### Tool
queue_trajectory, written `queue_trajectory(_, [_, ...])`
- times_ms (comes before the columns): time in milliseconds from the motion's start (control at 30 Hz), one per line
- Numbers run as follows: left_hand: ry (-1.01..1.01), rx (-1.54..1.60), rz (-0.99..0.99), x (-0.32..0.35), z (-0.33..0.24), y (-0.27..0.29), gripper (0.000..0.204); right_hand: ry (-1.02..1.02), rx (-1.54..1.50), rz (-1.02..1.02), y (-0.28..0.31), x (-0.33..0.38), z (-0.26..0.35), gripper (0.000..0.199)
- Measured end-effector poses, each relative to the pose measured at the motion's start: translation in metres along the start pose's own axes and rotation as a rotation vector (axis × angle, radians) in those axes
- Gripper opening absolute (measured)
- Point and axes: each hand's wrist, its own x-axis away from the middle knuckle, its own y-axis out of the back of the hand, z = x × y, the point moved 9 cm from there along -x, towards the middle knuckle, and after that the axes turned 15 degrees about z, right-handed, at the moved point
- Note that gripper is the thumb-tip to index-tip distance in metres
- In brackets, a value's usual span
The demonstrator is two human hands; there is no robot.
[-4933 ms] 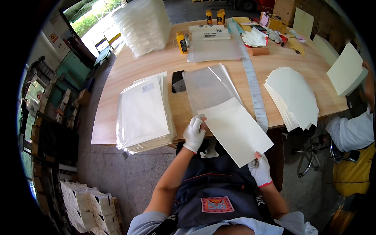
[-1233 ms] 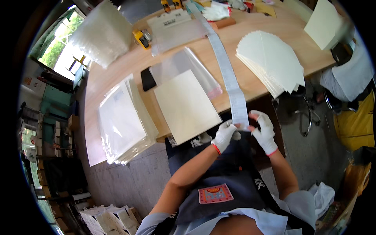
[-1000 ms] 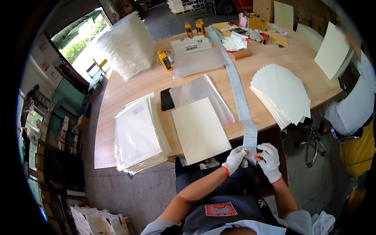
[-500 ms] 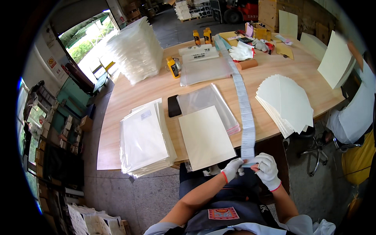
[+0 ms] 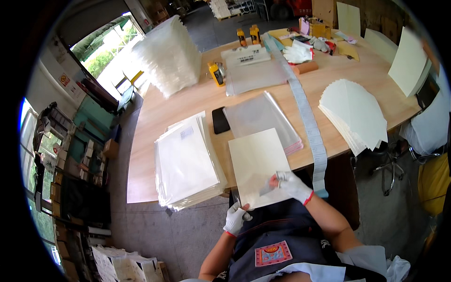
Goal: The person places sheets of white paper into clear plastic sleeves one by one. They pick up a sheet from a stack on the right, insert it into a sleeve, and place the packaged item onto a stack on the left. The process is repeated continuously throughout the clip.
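Note:
A cream sheet of card point(image 5: 256, 157) lies at the table's near edge, its lower end jutting out over my lap. At its lower left corner my left hand point(image 5: 237, 219), in a white glove with bare fingertips, is closed on the sheet. Over the lower right part of the sheet, my right hand point(image 5: 295, 187) pinches a small pale label point(image 5: 269, 186), blurred by motion. Whether the label touches the card I cannot tell. A long strip of printed labels point(image 5: 307, 115) runs down the table to my right and hangs over the edge.
To the left lies a stack of cards in clear bags point(image 5: 188, 160). Clear plastic bags point(image 5: 263, 120) and a black phone point(image 5: 220, 120) lie behind the sheet. Fanned cards point(image 5: 354, 113) are at right, near a seated person point(image 5: 430, 127). Yellow bottles point(image 5: 216, 74) stand farther back.
My right hand has left the label strip and moved left over the sheet with a label. My left hand has gone from the strip to the sheet's lower left corner. The view has shifted.

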Motion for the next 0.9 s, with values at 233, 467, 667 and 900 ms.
queue_trajectory(233, [0.069, 0.013, 0.013, 0.046, 0.029, -0.008, 0.018, -0.082, 0.533, -0.319, 0.070, -0.027, 0.038, 0.005])
queue_trajectory(467, [0.070, -0.035, 0.035, 0.042, 0.022, -0.014, 0.017, -0.072, 1.096, -0.623, 0.094, -0.044, 0.071, 0.014])
queue_trajectory(667, [0.034, -0.067, 0.032, 0.041, 0.019, -0.010, 0.020, 0.081, 1.064, -0.846, 0.081, -0.006, 0.069, 0.038])
queue_trajectory(900, [-0.162, -0.075, -0.038, 0.049, -0.042, -0.021, 0.032, -0.670, 1.024, -0.246, 0.050, 0.098, -0.013, 0.034])
